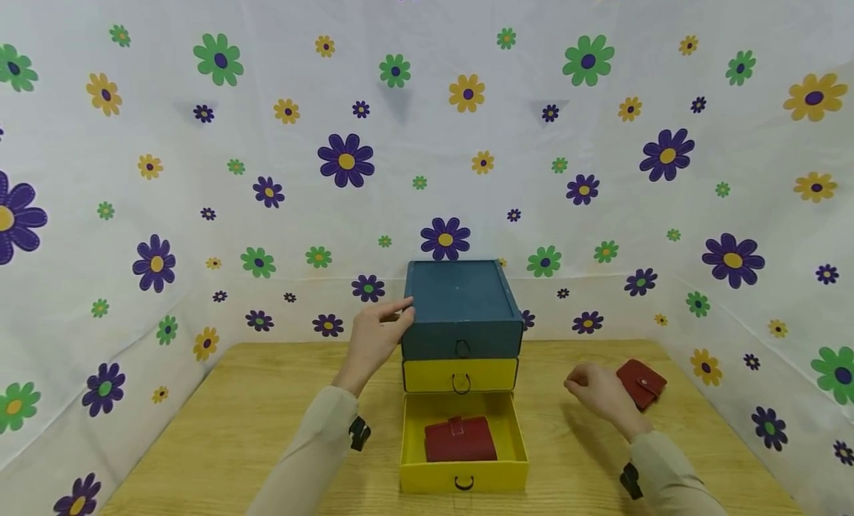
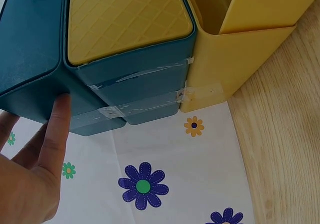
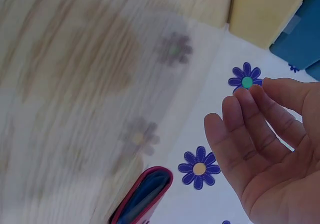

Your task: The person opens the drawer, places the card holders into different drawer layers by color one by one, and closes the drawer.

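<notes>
A small drawer unit with a blue top [image 1: 460,293] stands at the middle of the table. My left hand [image 1: 375,342] rests its fingertips against the unit's left side, near the top; in the left wrist view an extended finger [image 2: 57,126] touches the blue wall. The yellow bottom drawer [image 1: 423,477] is pulled out, and a dark red wallet [image 1: 460,442] with a strap lies in it. To the right of the unit, my right hand [image 1: 603,394] hovers with nothing in it, its fingers [image 3: 232,114] loosely bent. Beside that hand, a second red wallet [image 1: 646,376] with a snap lies on the table.
Above the pulled-out drawer are a yellow drawer [image 1: 434,375] and a blue one [image 1: 427,342], both pushed in, each with a dark ring pull. Flower-printed cloth [image 1: 293,227] encloses the wooden table [image 1: 267,419] at the back and sides.
</notes>
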Available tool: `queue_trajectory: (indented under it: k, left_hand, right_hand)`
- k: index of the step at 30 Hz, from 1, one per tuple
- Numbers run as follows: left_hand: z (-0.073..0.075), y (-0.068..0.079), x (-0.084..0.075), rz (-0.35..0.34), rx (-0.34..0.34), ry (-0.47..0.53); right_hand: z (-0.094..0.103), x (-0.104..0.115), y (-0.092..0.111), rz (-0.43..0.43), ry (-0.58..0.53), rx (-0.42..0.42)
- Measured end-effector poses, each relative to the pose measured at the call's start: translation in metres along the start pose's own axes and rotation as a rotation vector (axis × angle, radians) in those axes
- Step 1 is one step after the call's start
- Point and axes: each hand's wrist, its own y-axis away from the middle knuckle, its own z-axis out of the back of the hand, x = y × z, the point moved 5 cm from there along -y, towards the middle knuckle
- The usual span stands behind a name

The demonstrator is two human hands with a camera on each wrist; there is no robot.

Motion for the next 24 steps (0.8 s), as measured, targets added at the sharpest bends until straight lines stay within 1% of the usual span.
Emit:
queue_trajectory:
  k: [5,12,15,20,22,24]
  left_hand:
    - [-0.001,0.001,0.001,0.000,0.004,0.003]
    - [0.001,0.002,0.001,-0.002,-0.005,0.008]
    - [0.001,0.002,0.000,0.002,-0.004,0.012]
    - [0.001,0.002,-0.001,0.001,-0.001,0.014]
    - [0.000,0.001,0.000,0.000,-0.004,0.010]
    - [0.000,0.001,0.001,0.001,-0.005,0.009]
  right_hand:
    - [0.003,-0.009,0.000,-0.006,0.020,-0.017]
    - [0.008,-0.024,0.000,-0.079,0.035,-0.019]
    - [0.012,-0.029,0.001,-0.089,0.040,-0.032]
    - [0.021,-0.039,0.005,-0.094,0.085,-0.086]
    - [0.024,-0.042,0.006,-0.086,0.122,-0.110]
    - [0.027,-0.047,0.006,-0.093,0.159,-0.114]
